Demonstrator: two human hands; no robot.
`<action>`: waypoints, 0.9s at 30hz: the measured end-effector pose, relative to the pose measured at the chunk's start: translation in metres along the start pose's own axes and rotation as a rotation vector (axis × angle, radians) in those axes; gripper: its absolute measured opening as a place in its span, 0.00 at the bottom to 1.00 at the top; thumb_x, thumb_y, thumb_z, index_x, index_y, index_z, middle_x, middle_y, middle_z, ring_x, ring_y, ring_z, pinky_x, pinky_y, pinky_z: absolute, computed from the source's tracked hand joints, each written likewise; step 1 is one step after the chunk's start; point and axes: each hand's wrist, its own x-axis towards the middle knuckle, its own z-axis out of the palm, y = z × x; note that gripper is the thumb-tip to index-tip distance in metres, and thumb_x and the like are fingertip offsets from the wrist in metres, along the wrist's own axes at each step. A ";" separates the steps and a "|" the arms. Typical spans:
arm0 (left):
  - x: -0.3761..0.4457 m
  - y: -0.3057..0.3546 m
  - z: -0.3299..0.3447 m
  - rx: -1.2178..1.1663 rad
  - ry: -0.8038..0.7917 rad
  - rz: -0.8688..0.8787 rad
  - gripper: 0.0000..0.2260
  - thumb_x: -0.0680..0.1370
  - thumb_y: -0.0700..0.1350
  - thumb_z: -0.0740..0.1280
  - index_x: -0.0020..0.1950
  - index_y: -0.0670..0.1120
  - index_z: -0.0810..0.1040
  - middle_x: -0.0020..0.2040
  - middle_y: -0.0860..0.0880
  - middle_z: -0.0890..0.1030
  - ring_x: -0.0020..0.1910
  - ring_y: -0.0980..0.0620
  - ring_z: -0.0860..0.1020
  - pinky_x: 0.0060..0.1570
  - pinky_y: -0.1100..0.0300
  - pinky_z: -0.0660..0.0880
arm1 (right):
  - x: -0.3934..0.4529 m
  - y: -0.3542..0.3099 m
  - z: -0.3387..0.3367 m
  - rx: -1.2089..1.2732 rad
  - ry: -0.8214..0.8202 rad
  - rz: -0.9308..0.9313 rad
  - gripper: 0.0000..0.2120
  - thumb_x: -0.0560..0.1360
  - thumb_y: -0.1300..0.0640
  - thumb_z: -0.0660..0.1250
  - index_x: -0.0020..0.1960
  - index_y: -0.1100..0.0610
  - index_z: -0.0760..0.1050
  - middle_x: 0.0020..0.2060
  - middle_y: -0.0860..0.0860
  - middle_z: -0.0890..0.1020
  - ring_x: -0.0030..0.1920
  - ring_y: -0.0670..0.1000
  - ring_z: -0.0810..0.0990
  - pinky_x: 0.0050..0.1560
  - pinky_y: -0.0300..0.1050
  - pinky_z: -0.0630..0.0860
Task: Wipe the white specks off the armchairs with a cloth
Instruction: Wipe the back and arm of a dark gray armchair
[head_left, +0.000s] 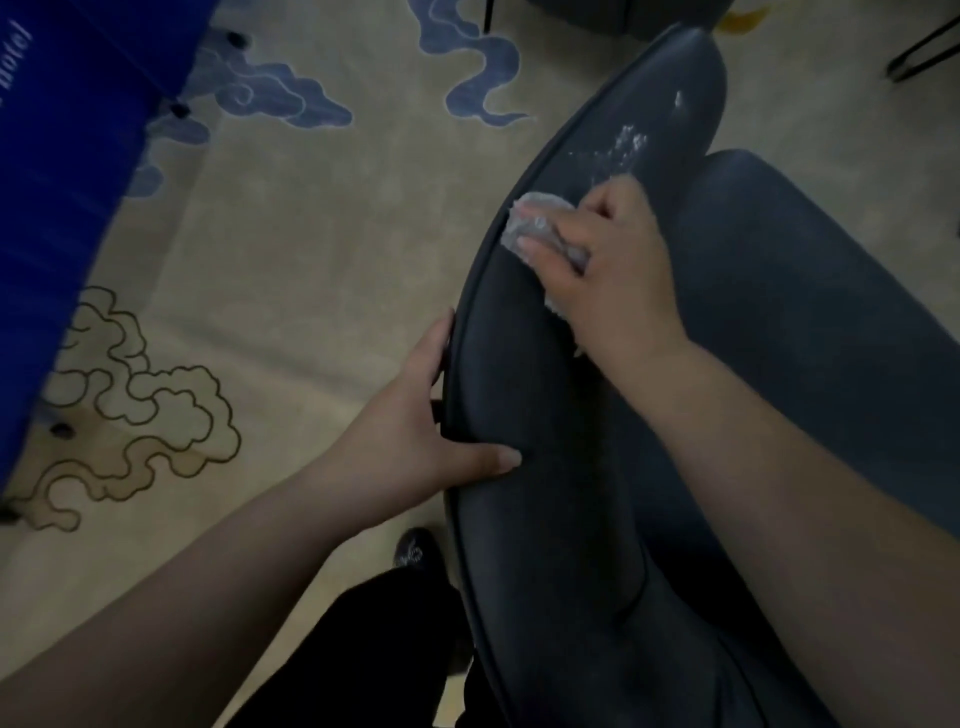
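A dark blue-grey armchair fills the right half of the view, its curved backrest running from bottom centre to upper right. White specks lie scattered on the upper part of the backrest. My right hand presses a pale crumpled cloth flat against the backrest, just below the specks. My left hand grips the backrest's outer piped edge, thumb on the inner face, fingers behind the rim.
A beige carpet with blue and outlined cloud patterns covers the floor. A blue box-like object stands at the left. Black metal furniture legs show at the top right. My dark trouser leg and shoe are beside the chair.
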 end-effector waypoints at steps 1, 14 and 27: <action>0.001 0.002 0.000 0.011 0.009 -0.003 0.52 0.63 0.44 0.81 0.77 0.62 0.51 0.64 0.69 0.71 0.58 0.64 0.77 0.53 0.62 0.78 | -0.008 0.000 0.000 0.046 -0.010 0.009 0.11 0.76 0.53 0.69 0.54 0.57 0.82 0.43 0.53 0.67 0.44 0.52 0.73 0.47 0.49 0.74; 0.079 0.044 -0.003 0.307 0.108 0.066 0.51 0.62 0.54 0.79 0.78 0.57 0.52 0.67 0.61 0.71 0.62 0.67 0.72 0.61 0.64 0.73 | 0.040 0.042 0.004 0.132 0.257 0.177 0.10 0.75 0.53 0.69 0.53 0.58 0.81 0.44 0.52 0.67 0.44 0.47 0.70 0.48 0.28 0.66; 0.120 0.052 0.013 0.579 0.379 0.134 0.46 0.62 0.66 0.71 0.76 0.56 0.58 0.67 0.59 0.72 0.61 0.64 0.71 0.59 0.67 0.69 | 0.091 0.076 0.001 0.211 0.374 0.284 0.10 0.75 0.51 0.69 0.50 0.57 0.81 0.43 0.49 0.67 0.43 0.45 0.71 0.47 0.25 0.66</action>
